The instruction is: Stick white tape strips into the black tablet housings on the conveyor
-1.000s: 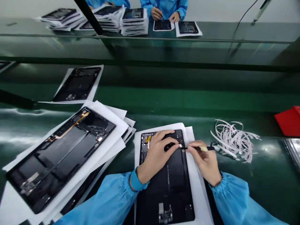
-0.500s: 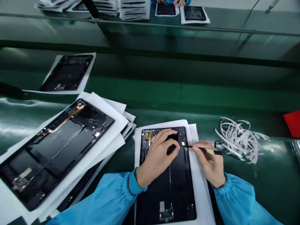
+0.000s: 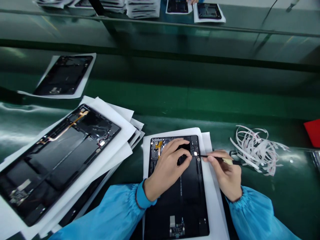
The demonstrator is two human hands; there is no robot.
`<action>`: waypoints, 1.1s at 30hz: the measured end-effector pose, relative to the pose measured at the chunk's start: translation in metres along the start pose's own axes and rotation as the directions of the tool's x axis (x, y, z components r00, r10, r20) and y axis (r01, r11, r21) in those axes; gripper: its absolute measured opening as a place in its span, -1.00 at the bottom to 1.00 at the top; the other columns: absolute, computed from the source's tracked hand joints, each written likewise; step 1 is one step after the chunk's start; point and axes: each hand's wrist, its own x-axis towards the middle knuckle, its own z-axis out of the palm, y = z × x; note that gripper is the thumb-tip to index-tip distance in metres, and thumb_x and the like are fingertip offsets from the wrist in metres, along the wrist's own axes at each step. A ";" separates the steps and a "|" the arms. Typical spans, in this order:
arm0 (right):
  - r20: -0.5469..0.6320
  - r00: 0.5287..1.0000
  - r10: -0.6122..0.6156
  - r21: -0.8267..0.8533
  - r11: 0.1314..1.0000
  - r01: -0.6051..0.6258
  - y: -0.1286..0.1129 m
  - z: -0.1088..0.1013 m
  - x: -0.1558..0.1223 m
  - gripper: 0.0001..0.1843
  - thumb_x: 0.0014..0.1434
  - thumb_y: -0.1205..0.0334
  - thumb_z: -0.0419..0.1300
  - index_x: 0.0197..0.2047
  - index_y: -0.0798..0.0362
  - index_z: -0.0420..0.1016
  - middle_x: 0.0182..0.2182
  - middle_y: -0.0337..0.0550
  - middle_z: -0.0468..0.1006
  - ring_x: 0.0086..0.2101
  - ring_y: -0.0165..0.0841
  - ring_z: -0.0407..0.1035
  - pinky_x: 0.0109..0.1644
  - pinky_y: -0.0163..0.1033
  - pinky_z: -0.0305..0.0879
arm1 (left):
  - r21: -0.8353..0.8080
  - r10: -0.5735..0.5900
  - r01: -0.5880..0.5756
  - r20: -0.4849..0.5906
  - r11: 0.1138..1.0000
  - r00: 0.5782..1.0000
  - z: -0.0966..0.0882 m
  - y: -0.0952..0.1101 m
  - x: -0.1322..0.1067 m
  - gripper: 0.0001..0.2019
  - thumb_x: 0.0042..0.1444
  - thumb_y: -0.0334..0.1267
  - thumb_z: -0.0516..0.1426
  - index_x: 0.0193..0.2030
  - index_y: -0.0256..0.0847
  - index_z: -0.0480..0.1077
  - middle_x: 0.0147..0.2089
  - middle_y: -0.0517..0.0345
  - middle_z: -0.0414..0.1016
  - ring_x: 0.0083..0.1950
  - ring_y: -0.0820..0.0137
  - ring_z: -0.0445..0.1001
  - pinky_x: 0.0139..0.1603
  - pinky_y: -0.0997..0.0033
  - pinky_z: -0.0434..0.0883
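Beneath the person's left hand (image 3: pixel 166 170) lay a black tablet housing (image 3: pixel 176 206), set on a white paper sheet (image 3: pixel 211 200). That hand was spread open across the housing's upper part, fingers curved and resting on the surface, holding nothing. Just beyond those fingertips (image 3: pixel 188 157) sat a small white tab (image 3: pixel 195 153) near the housing's edge. The right hand (image 3: pixel 223 175) pinched a slender black pick (image 3: pixel 212 157) with a pale band on its handle, its tip reaching left to the tab, though whether it touched could not be told. Right of that hand, a loose tangle of pale peeled strips (image 3: pixel 257 150) lay on the glossy green bench (image 3: pixel 275 180), with a red object (image 3: pixel 312 132) further along. Left of the left hand, a second housing with an orange flex cable (image 3: pixel 60 160) sat on overlapping paper sheets (image 3: pixel 112 115), and another housing on paper (image 3: pixel 63 75) lay ahead of it.
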 end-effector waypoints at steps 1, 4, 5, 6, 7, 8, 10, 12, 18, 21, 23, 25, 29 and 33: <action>-0.003 1.000 -0.003 -0.003 1.000 0.003 0.000 0.000 0.000 -0.90 0.25 0.32 0.24 -0.29 -0.01 0.59 -0.35 -0.21 0.57 -0.30 -0.39 0.49 -0.28 -0.33 0.44 | 0.006 0.001 -0.001 0.000 1.000 1.000 0.000 0.000 0.000 -0.89 0.22 -0.40 0.17 -0.30 -0.13 0.47 0.11 0.10 0.46 0.23 0.16 0.33 0.24 0.04 0.29; 0.007 0.999 -0.039 0.006 0.999 0.039 -0.002 0.001 0.002 -0.89 0.24 0.36 0.25 -0.26 -0.03 0.59 -0.34 -0.22 0.59 -0.29 -0.38 0.50 -0.24 -0.31 0.44 | 0.010 0.000 0.000 -0.001 1.000 1.000 0.001 0.001 0.001 -0.89 0.20 -0.42 0.17 -0.32 -0.14 0.48 0.11 0.09 0.46 0.23 0.16 0.33 0.23 0.05 0.29; 0.022 0.998 -0.055 0.016 0.998 0.054 -0.003 0.002 0.002 -0.88 0.23 0.38 0.26 -0.24 -0.03 0.59 -0.34 -0.22 0.61 -0.29 -0.37 0.51 -0.22 -0.29 0.45 | 0.009 -0.003 0.003 -0.001 1.000 1.000 0.001 0.001 0.002 -0.89 0.19 -0.42 0.18 -0.32 -0.14 0.48 0.11 0.08 0.46 0.23 0.15 0.34 0.23 0.05 0.30; 0.044 0.997 -0.068 0.028 0.997 0.067 -0.004 0.002 0.003 -0.87 0.22 0.39 0.26 -0.23 -0.04 0.60 -0.33 -0.22 0.62 -0.29 -0.37 0.52 -0.20 -0.28 0.45 | 0.007 -0.008 0.008 0.000 1.000 1.000 0.000 0.002 0.002 -0.89 0.18 -0.43 0.18 -0.33 -0.14 0.48 0.10 0.08 0.46 0.22 0.15 0.34 0.23 0.05 0.30; 0.068 0.995 -0.075 0.039 0.997 0.073 -0.005 0.002 0.003 -0.86 0.21 0.40 0.27 -0.23 -0.04 0.60 -0.32 -0.22 0.64 -0.29 -0.36 0.53 -0.19 -0.27 0.46 | 0.006 -0.013 0.013 0.001 1.000 1.000 0.000 0.003 0.003 -0.89 0.18 -0.43 0.18 -0.33 -0.15 0.47 0.10 0.07 0.46 0.22 0.15 0.34 0.22 0.05 0.30; 0.092 0.993 -0.076 0.047 0.996 0.072 -0.005 0.003 0.003 -0.86 0.21 0.40 0.28 -0.23 -0.05 0.60 -0.32 -0.22 0.65 -0.29 -0.36 0.54 -0.18 -0.25 0.47 | 0.006 -0.018 0.018 0.002 1.000 1.000 0.000 0.004 0.003 -0.89 0.17 -0.43 0.18 -0.34 -0.15 0.47 0.10 0.07 0.45 0.22 0.15 0.34 0.22 0.06 0.31; 0.121 0.991 -0.060 0.049 0.997 0.054 -0.007 0.003 0.004 -0.88 0.21 0.38 0.29 -0.25 -0.05 0.62 -0.32 -0.21 0.67 -0.30 -0.33 0.55 -0.18 -0.23 0.49 | 0.007 -0.025 0.025 0.003 1.000 1.000 -0.001 0.005 0.004 -0.89 0.17 -0.43 0.19 -0.34 -0.15 0.47 0.11 0.07 0.44 0.21 0.15 0.34 0.21 0.06 0.31; 0.129 0.991 -0.038 0.048 0.998 0.033 -0.007 0.004 0.005 -0.90 0.21 0.35 0.29 -0.27 -0.04 0.63 -0.33 -0.19 0.68 -0.30 -0.30 0.57 -0.18 -0.20 0.50 | 0.010 -0.027 0.027 0.001 1.000 1.000 -0.001 0.006 0.004 -0.88 0.16 -0.44 0.19 -0.35 -0.15 0.47 0.10 0.07 0.44 0.20 0.15 0.35 0.21 0.05 0.32; 0.160 0.987 -0.028 0.071 0.997 0.017 -0.005 0.001 0.009 -0.92 0.22 0.31 0.28 -0.27 -0.01 0.62 -0.33 -0.15 0.68 -0.29 -0.27 0.57 -0.18 -0.16 0.51 | 0.019 -0.027 0.027 -0.012 0.999 1.000 0.000 0.006 0.004 -0.87 0.12 -0.47 0.19 -0.36 -0.15 0.47 0.09 0.08 0.45 0.19 0.15 0.36 0.20 0.04 0.32; 0.158 0.987 -0.017 0.047 0.999 0.010 -0.002 -0.003 0.010 -0.93 0.22 0.29 0.28 -0.27 0.00 0.62 -0.34 -0.14 0.67 -0.31 -0.27 0.56 -0.20 -0.16 0.52 | 0.024 -0.034 0.035 -0.007 0.999 0.999 0.000 0.006 0.004 -0.87 0.12 -0.47 0.19 -0.36 -0.14 0.46 0.10 0.08 0.44 0.19 0.15 0.36 0.20 0.04 0.32; 0.144 0.989 -0.015 0.036 0.999 0.010 0.000 -0.006 0.011 -0.93 0.21 0.30 0.28 -0.26 0.00 0.62 -0.35 -0.15 0.66 -0.32 -0.28 0.55 -0.22 -0.18 0.51 | 0.025 -0.036 0.036 0.002 0.999 0.999 -0.001 0.007 0.004 -0.87 0.12 -0.47 0.19 -0.36 -0.15 0.46 0.10 0.08 0.43 0.19 0.15 0.35 0.20 0.04 0.31; 0.134 0.991 -0.009 0.030 1.000 0.005 0.001 -0.008 0.010 -0.93 0.21 0.32 0.28 -0.26 0.00 0.62 -0.35 -0.16 0.65 -0.32 -0.29 0.55 -0.24 -0.21 0.51 | 0.025 -0.039 0.039 0.008 0.999 0.999 -0.001 0.008 0.005 -0.87 0.12 -0.47 0.19 -0.37 -0.15 0.44 0.10 0.08 0.43 0.19 0.15 0.35 0.19 0.05 0.31; 0.122 0.993 0.002 0.019 1.000 -0.005 0.001 -0.009 0.009 -0.93 0.22 0.30 0.28 -0.27 -0.01 0.62 -0.36 -0.16 0.64 -0.32 -0.29 0.54 -0.28 -0.23 0.50 | 0.024 -0.056 0.055 0.010 0.998 0.998 -0.001 0.009 0.006 -0.87 0.11 -0.47 0.20 -0.38 -0.15 0.43 0.10 0.09 0.43 0.18 0.14 0.35 0.17 0.05 0.31; 0.099 0.995 0.021 0.016 1.000 -0.023 0.005 -0.009 0.007 -0.94 0.20 0.26 0.30 -0.29 0.01 0.62 -0.36 -0.15 0.64 -0.32 -0.28 0.54 -0.29 -0.22 0.50 | -0.013 -0.093 0.093 0.015 0.996 0.996 -0.003 0.011 0.007 -0.86 0.09 -0.48 0.21 -0.36 -0.15 0.42 0.07 0.09 0.44 0.15 0.14 0.37 0.15 0.03 0.31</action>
